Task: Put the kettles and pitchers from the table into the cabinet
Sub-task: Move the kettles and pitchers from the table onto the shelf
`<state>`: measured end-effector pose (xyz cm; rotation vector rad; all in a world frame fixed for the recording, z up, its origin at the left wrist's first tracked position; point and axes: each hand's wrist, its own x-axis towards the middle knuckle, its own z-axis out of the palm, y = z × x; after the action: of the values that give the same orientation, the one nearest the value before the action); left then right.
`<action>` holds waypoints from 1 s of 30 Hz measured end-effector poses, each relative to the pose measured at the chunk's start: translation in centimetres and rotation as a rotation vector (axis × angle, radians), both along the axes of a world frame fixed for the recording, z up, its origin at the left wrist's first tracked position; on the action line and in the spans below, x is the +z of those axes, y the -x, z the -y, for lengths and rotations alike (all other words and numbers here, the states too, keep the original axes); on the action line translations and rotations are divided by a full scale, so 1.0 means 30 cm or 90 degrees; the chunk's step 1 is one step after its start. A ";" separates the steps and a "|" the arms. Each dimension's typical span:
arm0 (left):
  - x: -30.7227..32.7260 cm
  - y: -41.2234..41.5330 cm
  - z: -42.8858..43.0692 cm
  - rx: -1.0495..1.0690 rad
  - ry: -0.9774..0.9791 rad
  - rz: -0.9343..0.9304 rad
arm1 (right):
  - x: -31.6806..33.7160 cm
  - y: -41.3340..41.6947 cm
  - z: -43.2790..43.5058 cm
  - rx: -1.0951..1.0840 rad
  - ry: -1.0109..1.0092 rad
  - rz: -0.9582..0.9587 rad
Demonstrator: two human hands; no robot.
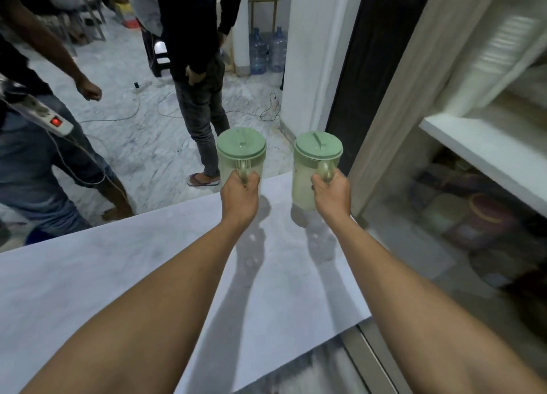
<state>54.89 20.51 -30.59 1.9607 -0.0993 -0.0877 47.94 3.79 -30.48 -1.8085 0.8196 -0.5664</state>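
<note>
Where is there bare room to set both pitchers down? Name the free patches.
The tabletop is bare left of the left hand and between both arms. The cabinet shelf shows a bare front strip. Beneath it, blurred containers crowd the space.

Table (118, 275), pale grey marbled top: left pitcher (241, 147) and right pitcher (303, 183), translucent with green lids, upright over its far end beside the cabinet (488, 144); contact with the top cannot be told.

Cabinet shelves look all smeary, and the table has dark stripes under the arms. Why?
Head view: the cabinet looks motion-blurred, while the centre is sharp; the stripes on the table are shadows of the left arm and right arm.
</note>
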 end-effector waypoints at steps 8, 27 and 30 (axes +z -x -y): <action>0.212 0.107 -0.125 -0.130 0.018 0.072 | 0.236 0.234 -0.155 -0.102 0.042 0.044; 0.766 0.702 -0.281 -0.432 0.189 0.116 | 0.765 1.115 -0.448 -0.368 0.136 0.106; 0.801 0.832 -0.318 -0.476 0.222 0.105 | 0.824 1.275 -0.544 -0.409 0.150 0.114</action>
<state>29.92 30.04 -6.57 1.4919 -0.8936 -0.3708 9.70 20.10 -5.76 -1.6491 1.2543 -1.2616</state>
